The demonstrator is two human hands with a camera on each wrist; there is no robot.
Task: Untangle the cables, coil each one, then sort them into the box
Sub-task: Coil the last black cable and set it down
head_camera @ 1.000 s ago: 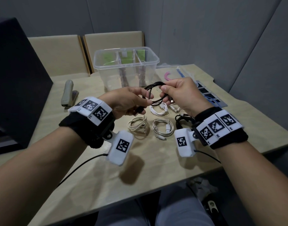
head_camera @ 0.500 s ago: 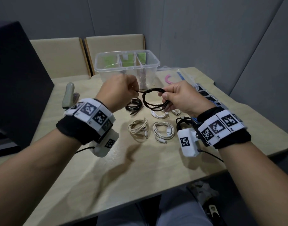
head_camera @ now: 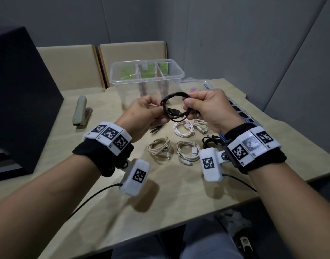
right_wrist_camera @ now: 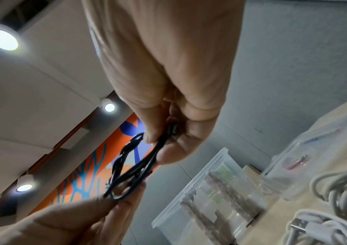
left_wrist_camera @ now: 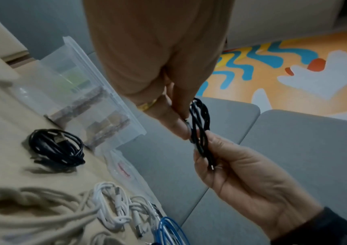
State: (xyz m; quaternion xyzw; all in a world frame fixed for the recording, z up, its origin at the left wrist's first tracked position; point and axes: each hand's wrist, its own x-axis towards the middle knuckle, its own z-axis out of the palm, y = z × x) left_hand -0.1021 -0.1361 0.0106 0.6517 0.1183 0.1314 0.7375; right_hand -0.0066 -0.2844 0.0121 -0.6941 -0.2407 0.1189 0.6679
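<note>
Both hands hold a coiled black cable [head_camera: 174, 111] in the air in front of the clear divided box [head_camera: 179, 77]. My left hand [head_camera: 158, 114] pinches the loop's left side, and my right hand [head_camera: 188, 104] grips its right side. A USB plug lies across the loop. In the left wrist view my left hand's fingertips [left_wrist_camera: 178, 126] pinch the black cable [left_wrist_camera: 199, 122] above the right hand [left_wrist_camera: 241, 174]. The right wrist view shows the black cable [right_wrist_camera: 130, 169] between thumb and fingers. Coiled on the table are a beige cable [head_camera: 159, 147], two white cables [head_camera: 188, 151] and another black coil [left_wrist_camera: 57, 145].
A stapler [head_camera: 80, 113] lies at the left, next to a large dark box [head_camera: 20, 100]. A flat plastic bag [head_camera: 197, 87] and a dark-blue panel [head_camera: 240, 113] sit at the table's right rear. A blue cable [left_wrist_camera: 168, 232] and a black cable [head_camera: 210, 141] lie under my right wrist.
My left hand, raised and pulling the cable end half a second ago, has come back down to the loop's left side. The right hand has kept its grip.
</note>
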